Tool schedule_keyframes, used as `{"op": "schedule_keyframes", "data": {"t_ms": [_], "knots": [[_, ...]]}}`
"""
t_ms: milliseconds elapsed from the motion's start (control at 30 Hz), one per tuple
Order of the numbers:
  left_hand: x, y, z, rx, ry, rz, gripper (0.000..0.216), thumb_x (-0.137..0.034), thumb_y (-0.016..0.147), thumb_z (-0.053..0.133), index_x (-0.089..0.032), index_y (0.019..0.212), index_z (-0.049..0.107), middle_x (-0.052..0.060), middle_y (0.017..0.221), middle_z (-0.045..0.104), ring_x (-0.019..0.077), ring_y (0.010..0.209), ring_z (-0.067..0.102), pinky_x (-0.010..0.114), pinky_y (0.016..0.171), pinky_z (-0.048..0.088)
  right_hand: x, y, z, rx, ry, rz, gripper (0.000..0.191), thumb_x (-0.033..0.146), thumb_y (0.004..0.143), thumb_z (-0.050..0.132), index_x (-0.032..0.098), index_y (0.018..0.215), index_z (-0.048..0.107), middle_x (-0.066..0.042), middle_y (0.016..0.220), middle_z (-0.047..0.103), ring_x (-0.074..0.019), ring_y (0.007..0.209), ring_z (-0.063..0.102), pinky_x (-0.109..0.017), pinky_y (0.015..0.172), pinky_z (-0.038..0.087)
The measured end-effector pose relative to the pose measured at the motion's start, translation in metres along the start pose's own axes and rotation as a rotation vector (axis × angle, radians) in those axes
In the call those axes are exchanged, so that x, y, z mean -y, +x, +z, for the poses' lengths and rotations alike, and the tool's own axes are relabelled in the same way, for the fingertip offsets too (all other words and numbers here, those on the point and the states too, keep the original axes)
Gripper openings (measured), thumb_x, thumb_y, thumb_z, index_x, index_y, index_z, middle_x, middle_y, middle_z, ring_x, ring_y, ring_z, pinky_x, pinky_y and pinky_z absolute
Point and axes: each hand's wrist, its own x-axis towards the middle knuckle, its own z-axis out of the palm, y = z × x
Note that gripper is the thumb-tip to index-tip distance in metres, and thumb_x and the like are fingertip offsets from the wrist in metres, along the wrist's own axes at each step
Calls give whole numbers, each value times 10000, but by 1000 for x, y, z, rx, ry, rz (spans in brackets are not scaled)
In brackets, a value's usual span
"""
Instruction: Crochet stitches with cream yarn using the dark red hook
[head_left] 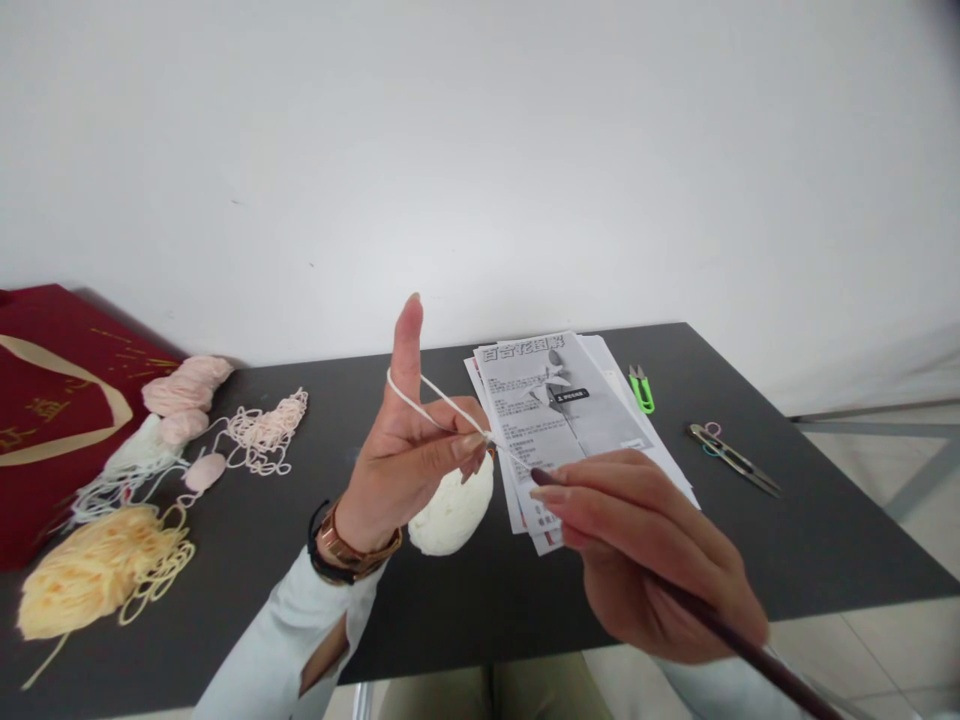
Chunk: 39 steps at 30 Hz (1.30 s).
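My left hand (397, 465) is raised over the table, its index finger pointing up with white yarn (442, 386) looped around it. Thumb and another finger pinch the yarn near a small knot or loop (489, 437). My right hand (656, 555) grips a crochet hook (724, 632) by its dark handle, pen-like. The thin shaft of the hook reaches left to the pinched yarn; its tip is too small to make out there. Behind and below my left hand lies a white ball of yarn (452, 515), partly covered by the fingers.
Printed sheets (525, 415) lie in a stack behind my hands. Green thread snips (642, 390) and metal snips (733, 460) sit to the right on the dark table (810, 540). At left are yellow yarn (94, 570), pink yarn (187, 390) and a red bag (52, 350).
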Motion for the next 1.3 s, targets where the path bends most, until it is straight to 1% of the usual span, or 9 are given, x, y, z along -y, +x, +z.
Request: {"op": "schedule_keyframes", "data": {"t_ms": [133,267,467,600,700,900,1033,1200,1300], "knots": [[0,0,0,-6,-45,-63,1032,-149,860,656,-511,1525,-46,-55,611,560,120,519,457,266,510,398,-6,-1,4,-166,201,192,178,110,860,649,171,1005,731,-52,810,728,-153,703,685,-273,582,575],[0,-1,1,-22,-120,-122,990,-185,828,694,-532,1524,82,-59,572,531,122,516,450,271,514,420,-11,-4,9,-284,469,420,143,190,909,626,225,974,748,-31,820,723,-131,615,659,-269,499,548],[-1,-1,-1,25,-164,-190,962,-189,824,693,-548,1513,126,-64,559,523,118,511,432,260,523,420,-17,5,6,-271,792,756,91,291,856,709,222,851,769,-6,706,713,-97,502,636,-191,415,541],[2,-2,0,52,-123,-132,964,-172,856,662,-569,1507,73,-48,614,558,127,537,440,265,520,398,-24,9,10,-236,1056,1041,122,309,785,777,187,785,775,17,578,695,-77,444,631,-146,428,566],[6,-3,3,22,-86,-98,963,-164,874,645,-550,1516,39,-40,628,547,129,548,444,263,514,389,-23,8,16,-207,1183,1156,126,294,761,796,172,793,781,17,585,722,-69,453,654,-126,467,582],[13,-2,7,-19,-53,-80,937,-187,883,643,-527,1525,52,-53,647,514,113,538,426,249,521,404,-18,3,26,-266,1182,1095,109,269,786,772,183,852,785,2,665,769,-84,539,706,-138,533,609],[8,-3,5,-41,70,-13,846,-199,870,668,-447,1533,204,-30,713,548,123,614,482,262,591,463,-20,1,29,-279,1141,1033,123,306,815,743,203,874,779,10,665,762,-96,545,705,-171,518,620],[0,-3,3,-100,313,63,867,-85,744,764,-389,1472,403,3,874,589,136,704,542,253,611,487,-23,-2,32,-274,1116,980,106,287,815,747,210,886,765,15,680,769,-93,540,709,-168,524,620],[0,-3,2,-152,454,120,793,-62,734,759,-336,1428,491,24,933,628,173,827,585,310,773,521,-25,-3,33,-294,1093,956,85,260,818,746,217,889,733,18,688,772,-95,546,711,-172,528,618]]}}
